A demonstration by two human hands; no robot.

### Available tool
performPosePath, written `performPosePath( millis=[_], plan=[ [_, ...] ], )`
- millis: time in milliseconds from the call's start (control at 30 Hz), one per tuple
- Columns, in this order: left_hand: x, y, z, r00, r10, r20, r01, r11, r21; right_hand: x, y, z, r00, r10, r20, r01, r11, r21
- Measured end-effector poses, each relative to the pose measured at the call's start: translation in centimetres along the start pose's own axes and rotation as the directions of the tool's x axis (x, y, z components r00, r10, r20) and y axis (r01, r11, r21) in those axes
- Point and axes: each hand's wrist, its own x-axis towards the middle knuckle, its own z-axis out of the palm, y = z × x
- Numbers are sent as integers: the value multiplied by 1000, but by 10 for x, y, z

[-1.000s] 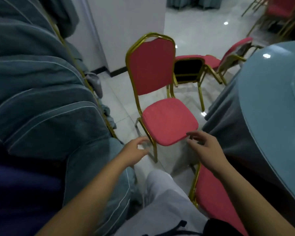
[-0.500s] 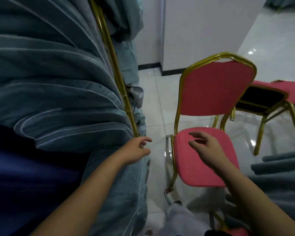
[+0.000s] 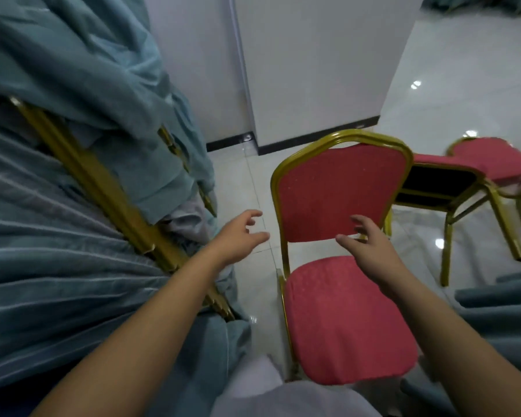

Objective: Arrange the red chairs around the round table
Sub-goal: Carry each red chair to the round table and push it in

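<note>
Red chair (image 3: 343,191), both hands empty — left hand (image 3: 238,236), right hand (image 3: 370,248)

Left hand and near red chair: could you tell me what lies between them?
Only bare white floor shows between the left hand and the chair, in the head view.

left hand (image 3: 238,236): forearm stretched forward, fingers loosely spread, holding nothing | right hand (image 3: 370,251): forearm stretched forward, fingers spread and slightly curled, holding nothing

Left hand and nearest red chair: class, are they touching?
Apart. The head view shows pale floor between the left hand and the nearest red chair.
</note>
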Motion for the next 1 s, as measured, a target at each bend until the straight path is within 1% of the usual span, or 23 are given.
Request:
performPosePath(
  millis=[67, 100, 167, 200, 233, 300, 367, 433, 467, 533, 567, 600, 633, 700, 767, 833, 900, 1000],
  plan=[
    [42, 32, -1, 998, 64, -6, -64, 997, 41, 14, -8, -10, 998, 11, -67, -6, 997, 82],
    [64, 50, -2, 994, 106, 19, -107, 993, 46, 19, -10, -15, 996, 18, -90, -7, 993, 117],
    [111, 90, -4, 975, 169, 147, -181, 981, 70, 28, -10, -24, 993, 37, -112, -19, 988, 156],
    [137, 111, -5, 956, 170, 239, -201, 973, 112, 34, -9, -28, 991, 63, -121, -41, 982, 182],
    [161, 133, -6, 930, 141, 338, -207, 964, 167, 41, -8, -33, 985, 104, -137, -71, 971, 229],
    [205, 176, -2, 851, 38, 523, -199, 946, 256, 61, -7, -42, 962, 191, -193, -116, 932, 343],
    [242, 207, 13, 758, -74, 648, -195, 922, 333, 84, -11, -48, 927, 270, -261, -148, 902, 406],
    [267, 229, 30, 616, -155, 772, -215, 910, 354, 114, -21, -48, 871, 371, -323, -177, 849, 498],
    [278, 233, 36, 552, -169, 817, -228, 911, 343, 133, -28, -48, 850, 413, -327, -185, 816, 548],
    [291, 230, 40, 461, -143, 876, -279, 914, 296, 177, -48, -47, 815, 495, -300, -197, 725, 660],
    [294, 228, 42, 415, -117, 902, -327, 906, 268, 199, -57, -48, 787, 544, -292, -195, 667, 719],
    [296, 227, 45, 380, -90, 920, -387, 888, 247, 221, -63, -52, 756, 582, -299, -189, 632, 752],
    [299, 226, 49, 364, -64, 929, -449, 862, 235, 242, -67, -56, 731, 610, -307, -197, 619, 760],
    [303, 230, 62, 338, -21, 941, -543, 812, 214, 277, -66, -67, 656, 676, -335, -252, 615, 747],
    [306, 240, 76, 293, 10, 956, -594, 786, 173, 297, -56, -82, 563, 725, -396, -329, 636, 698],
    [308, 254, 92, 258, 47, 965, -632, 764, 132, 304, -47, -100, 502, 737, -452, -360, 653, 666],
    [307, 270, 108, 233, 80, 969, -645, 759, 93, 306, -40, -122, 477, 746, -465, -359, 648, 671],
    [303, 289, 128, 203, 85, 976, -631, 773, 64, 306, -34, -150, 471, 753, -459, -368, 641, 674]
  ],
)
